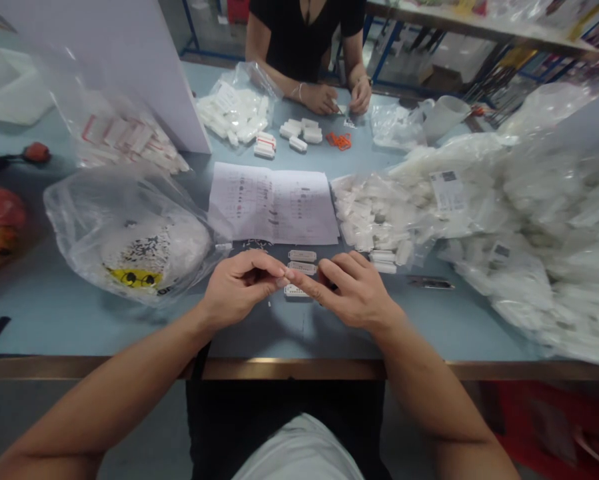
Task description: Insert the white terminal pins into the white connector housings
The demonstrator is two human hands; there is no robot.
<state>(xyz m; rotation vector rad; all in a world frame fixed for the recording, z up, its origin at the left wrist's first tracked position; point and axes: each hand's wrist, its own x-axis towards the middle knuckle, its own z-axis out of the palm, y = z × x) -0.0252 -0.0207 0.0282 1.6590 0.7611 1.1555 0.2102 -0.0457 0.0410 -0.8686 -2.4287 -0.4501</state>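
My left hand (242, 288) and my right hand (352, 290) meet above the blue-grey table top (299, 333). A small white piece (282, 282) seems pinched in my left fingertips, though the fingers largely hide it. My right index finger reaches across to those fingertips. Just beyond my hands lie white plastic connector housings (302, 256), (302, 268), and a third (295, 291) sits partly under my fingers. Tiny white bits (256, 244) are scattered near a printed paper sheet (273, 204).
Bulging plastic bags of white parts (524, 220) fill the right side, with another bag (132, 233) at left. A co-worker's hands (336, 99) work across the table, near orange ties (339, 141). A metal tool (430, 283) lies right of my hands. A white partition (129, 60) stands at back left.
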